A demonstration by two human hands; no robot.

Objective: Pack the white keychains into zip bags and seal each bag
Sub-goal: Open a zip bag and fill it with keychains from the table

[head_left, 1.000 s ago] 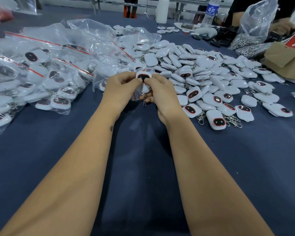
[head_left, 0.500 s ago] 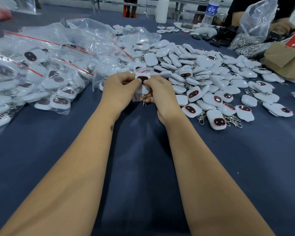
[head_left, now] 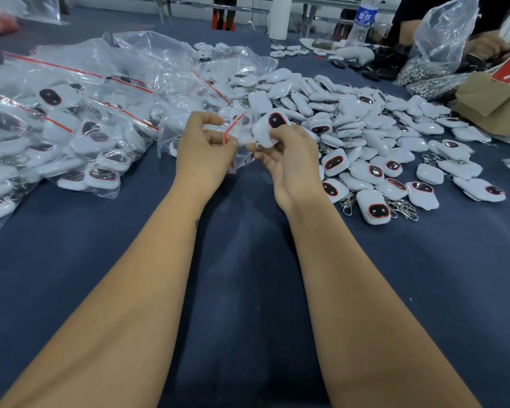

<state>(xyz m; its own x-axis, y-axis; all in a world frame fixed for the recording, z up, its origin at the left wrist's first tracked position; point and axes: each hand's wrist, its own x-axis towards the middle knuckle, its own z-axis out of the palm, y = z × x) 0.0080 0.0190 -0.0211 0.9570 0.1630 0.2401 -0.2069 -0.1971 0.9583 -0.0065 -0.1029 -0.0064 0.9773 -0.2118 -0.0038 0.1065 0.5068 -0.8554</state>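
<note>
The left hand [head_left: 202, 151] pinches the red-striped mouth of a clear zip bag [head_left: 233, 136]; the right hand [head_left: 289, 160] grips a white keychain [head_left: 270, 129] just beside it, above the blue table [head_left: 248, 290]. A water bottle [head_left: 362, 20] stands far back (blue label, writing unreadable).

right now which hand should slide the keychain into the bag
Right. The right hand already grips the keychain, while the left hand pinches the zip bag by its red strip.
</note>
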